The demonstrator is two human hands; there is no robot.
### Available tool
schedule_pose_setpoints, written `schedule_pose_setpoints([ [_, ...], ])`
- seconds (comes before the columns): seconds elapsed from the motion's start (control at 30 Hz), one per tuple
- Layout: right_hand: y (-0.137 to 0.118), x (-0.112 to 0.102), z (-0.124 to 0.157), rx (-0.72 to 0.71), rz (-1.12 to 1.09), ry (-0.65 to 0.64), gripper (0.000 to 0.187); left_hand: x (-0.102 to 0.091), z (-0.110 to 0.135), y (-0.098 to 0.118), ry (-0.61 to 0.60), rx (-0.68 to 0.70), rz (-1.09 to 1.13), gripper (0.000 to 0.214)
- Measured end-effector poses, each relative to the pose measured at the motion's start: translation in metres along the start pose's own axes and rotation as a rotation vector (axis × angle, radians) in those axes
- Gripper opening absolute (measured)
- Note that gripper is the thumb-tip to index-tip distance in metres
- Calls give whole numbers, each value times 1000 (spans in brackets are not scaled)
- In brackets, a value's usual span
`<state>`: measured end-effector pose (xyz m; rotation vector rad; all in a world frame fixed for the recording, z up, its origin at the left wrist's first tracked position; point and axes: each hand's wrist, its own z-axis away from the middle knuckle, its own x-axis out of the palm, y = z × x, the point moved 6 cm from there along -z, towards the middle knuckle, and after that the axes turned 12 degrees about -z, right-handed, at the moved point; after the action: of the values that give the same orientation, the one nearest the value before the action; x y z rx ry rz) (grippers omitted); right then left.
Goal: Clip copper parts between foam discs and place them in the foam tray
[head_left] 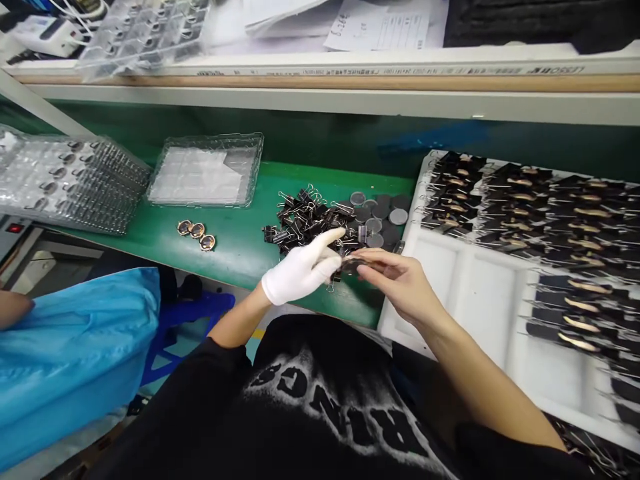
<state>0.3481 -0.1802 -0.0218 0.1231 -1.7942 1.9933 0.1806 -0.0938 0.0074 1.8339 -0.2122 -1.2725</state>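
My left hand, in a white glove, is closed in a pinch with its index finger stretched forward. My bare right hand meets it from the right, thumb and fingers pinched together. Between the fingertips is a small dark piece; the fingers cover much of it, so its kind is unclear. Just beyond both hands lies a heap of black binder clips with wire handles. Grey and black round discs are spread to the right of the heap.
Three round gold-rimmed pieces lie left on the green table. Behind them is a clear plastic tray, beside stacked blister trays. A white tray holds rows of clipped pieces at right. A shelf overhangs; a person's blue garment shows left.
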Motion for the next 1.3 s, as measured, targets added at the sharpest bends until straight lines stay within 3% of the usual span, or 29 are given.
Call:
schedule_pose_setpoints([
  [0.07,6,-16,9,67,-135,145,29,-2,6,1,61,83,-396,51],
  [0.13,12,-29,17,111,-271,269,30,12,10,5,31,227,-772,54],
  [0.23,19,-36,25,130,-411,331,27,38,11,6,-68,410,-1016,45],
  [0.3,22,-35,28,137,-447,319,24,42,4,7,-67,468,-1028,40],
  [0.4,25,-31,31,129,-462,306,22,28,-12,10,43,477,-955,46],
  [0.53,25,-13,36,94,-424,180,24,-3,-24,12,356,181,-623,51],
  [0.63,22,2,39,67,-425,65,27,0,-18,11,465,-18,-332,51],
  [0.7,21,5,40,62,-425,42,27,11,-14,13,393,-66,-233,51],
  [0.87,20,-2,43,122,-344,0,26,32,-11,14,-100,10,-195,52],
  [0.93,18,-5,43,134,-311,-6,27,31,-9,9,-202,-12,-209,60],
  [1.07,13,-2,41,155,-290,-58,29,25,-8,9,-212,-22,-224,66],
  [1.3,14,-2,41,167,-323,-98,29,22,-14,24,-191,54,-263,54],
])
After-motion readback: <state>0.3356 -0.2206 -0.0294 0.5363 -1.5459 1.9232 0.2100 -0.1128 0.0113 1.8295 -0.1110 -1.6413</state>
